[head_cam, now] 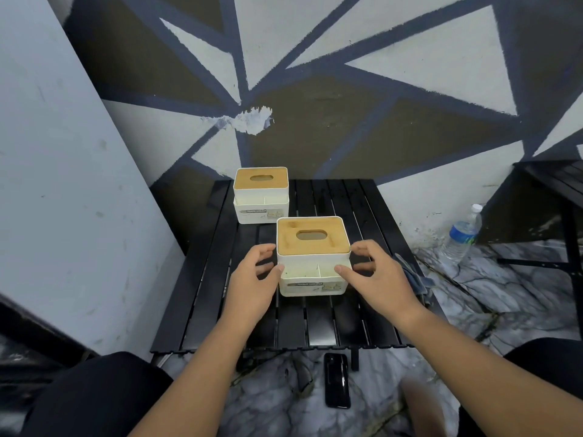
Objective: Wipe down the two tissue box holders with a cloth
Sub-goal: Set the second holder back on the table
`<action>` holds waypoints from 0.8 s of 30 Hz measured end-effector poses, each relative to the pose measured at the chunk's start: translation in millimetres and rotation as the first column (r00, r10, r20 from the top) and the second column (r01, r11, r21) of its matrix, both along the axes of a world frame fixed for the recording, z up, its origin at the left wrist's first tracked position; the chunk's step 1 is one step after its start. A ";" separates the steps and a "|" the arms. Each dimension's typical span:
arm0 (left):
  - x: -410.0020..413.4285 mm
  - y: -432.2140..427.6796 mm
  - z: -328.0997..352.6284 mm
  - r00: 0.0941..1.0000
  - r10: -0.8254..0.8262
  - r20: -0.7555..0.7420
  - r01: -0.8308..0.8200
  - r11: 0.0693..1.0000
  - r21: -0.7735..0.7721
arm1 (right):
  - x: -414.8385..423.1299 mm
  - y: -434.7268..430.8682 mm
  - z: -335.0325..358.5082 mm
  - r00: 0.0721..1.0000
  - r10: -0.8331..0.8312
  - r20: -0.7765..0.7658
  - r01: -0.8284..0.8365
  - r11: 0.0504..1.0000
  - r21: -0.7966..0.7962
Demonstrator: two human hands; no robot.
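1. The near tissue box holder (313,244), white with a wooden lid and an oval slot, is set upright at the middle of the black slatted counter (315,323), its labelled front turned toward the person.
2. The far tissue box holder (261,192), of the same make, is placed at the back left of the counter, close to the painted wall (347,89) and apart from the near one.
3. The left hand (252,282) is held at the left side of the near holder; its fingers (263,249) are spread wide and loosely curved, and the thumb tip is laid against the front left corner.
4. The right hand (378,275) is held at the right side; its fingers (362,249) are likewise spread and curved beside the lid edge, and the thumb is laid over the front compartment's rim.
5. Nothing is gripped in either hand.
6. A blue-grey cloth (418,279) is seen crumpled at the counter's right edge, partly hidden behind the right hand and not touched by it.
7. A clear water bottle (462,234) with a blue label is stood on the marbled floor (504,294) to the right.
8. A black phone (337,380) is laid on the floor below the counter's near edge.
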State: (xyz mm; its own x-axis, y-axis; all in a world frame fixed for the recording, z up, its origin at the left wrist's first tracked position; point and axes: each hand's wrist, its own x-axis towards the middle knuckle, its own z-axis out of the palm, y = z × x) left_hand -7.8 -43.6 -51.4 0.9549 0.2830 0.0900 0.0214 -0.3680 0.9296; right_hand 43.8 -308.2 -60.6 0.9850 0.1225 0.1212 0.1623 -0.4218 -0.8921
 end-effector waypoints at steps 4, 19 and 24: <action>6.3 -1.0 3.1 0.995 -0.097 0.003 0.097 0.991 0.096 | 6.8 2.4 0.8 0.998 0.062 -0.009 -0.063 0.994 -0.085; 70.9 -22.7 1.1 0.987 -0.160 -0.008 0.159 0.973 0.169 | 68.5 -17.5 9.8 0.996 0.084 0.000 -0.084 0.990 -0.110; 144.9 -49.7 10.3 0.984 -0.179 0.015 0.174 0.968 0.180 | 135.8 -37.2 18.5 0.999 0.038 0.011 -0.037 0.993 -0.110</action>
